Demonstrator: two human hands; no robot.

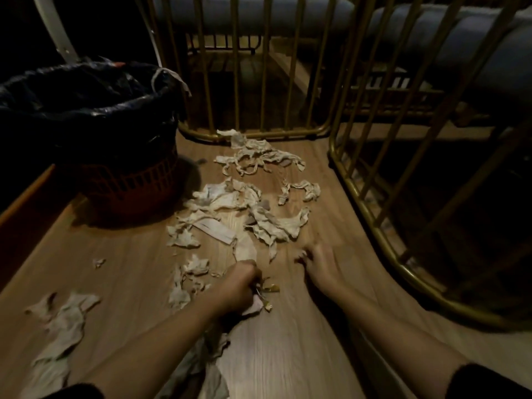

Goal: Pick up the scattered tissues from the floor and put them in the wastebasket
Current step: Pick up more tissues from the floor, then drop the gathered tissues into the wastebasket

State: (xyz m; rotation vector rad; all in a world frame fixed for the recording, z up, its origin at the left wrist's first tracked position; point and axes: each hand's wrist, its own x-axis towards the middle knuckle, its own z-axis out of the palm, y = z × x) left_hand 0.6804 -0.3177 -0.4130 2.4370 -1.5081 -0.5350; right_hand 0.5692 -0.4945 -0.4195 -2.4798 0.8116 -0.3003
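Dozens of torn, crumpled off-white tissues are seen in the head view, strewn over the light wood-grain floor. The main heap is spread from the hands towards twelve o'clock, its long axis running away from the person up to the gold metal-barred frame. A further clump is left at eight o'clock.

The left hand is closed on a wad of tissue near the heap's near end. The right hand is held apart from it, fingers curled; whether anything is pinched cannot be told. Its fingertips are just short of the nearest shreds, so it is judged better placed for them.

The dark red lattice wastebasket with a black plastic liner is stood at ten o'clock, on the left hand's side. The room is dim, with barred furniture at twelve and three o'clock.
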